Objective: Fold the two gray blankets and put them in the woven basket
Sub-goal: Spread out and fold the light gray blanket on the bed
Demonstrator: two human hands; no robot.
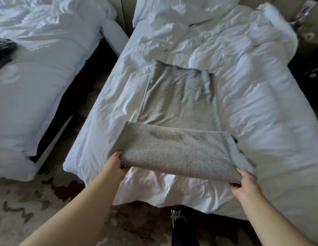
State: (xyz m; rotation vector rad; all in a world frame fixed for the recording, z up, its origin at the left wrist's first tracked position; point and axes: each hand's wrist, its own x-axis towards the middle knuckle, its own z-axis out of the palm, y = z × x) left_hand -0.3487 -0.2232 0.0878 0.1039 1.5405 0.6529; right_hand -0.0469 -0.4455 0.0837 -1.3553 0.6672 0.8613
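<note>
Left hand (117, 165): you had it curled round the left corner of the raised fold. In my judgement you needed to keep that corner level with the other, so the fold went over square.
Near fold (176, 150): the near end was doubled over and lifted off the bed. It would have gone best carried straight forward, side edges laid over the strip beneath and its edge set down on the far end.
Right hand (245, 181): you gripped the right corner. The layers there looked bunched, with a loose flap beside your fingers, so you probably had to gather every layer before moving.
Dark cloth (2, 50): it lay on the left-hand bed (39, 77), well apart from both hands. You could not tell whether it was the second blanket.
Gray blanket (179, 100): it lay as a long strip on the right-hand bed (257, 107), running away from you. Its near end was between your hands and its far end well beyond them.
Woven basket: not in view.
</note>
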